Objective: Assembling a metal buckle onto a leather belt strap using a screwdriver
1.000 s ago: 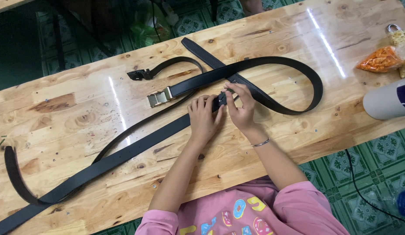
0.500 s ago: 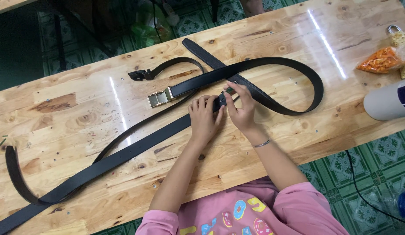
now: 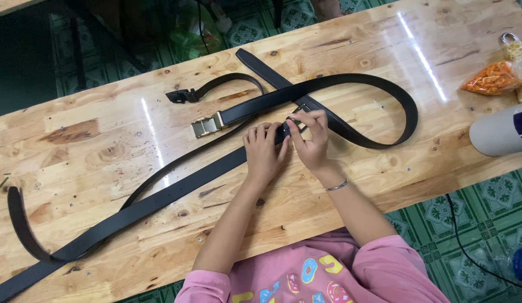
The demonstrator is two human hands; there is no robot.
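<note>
On the glossy wooden table (image 3: 104, 163), near its middle, the left hand (image 3: 262, 150) and the right hand (image 3: 311, 141) meet over a small dark buckle (image 3: 285, 130) at the end of a long black belt (image 3: 160, 196), which runs down to the left edge. Both hands have their fingers pinched shut on that buckle, the left one also pressing the strap flat. Just left of them lies a gold buckle (image 3: 205, 127) on a second black belt (image 3: 384, 95), which loops round to the right. A third, thinner belt (image 3: 216, 84) lies behind. Far right sit an orange snack bag (image 3: 491, 78) and a white cylinder (image 3: 499, 134)
</note>
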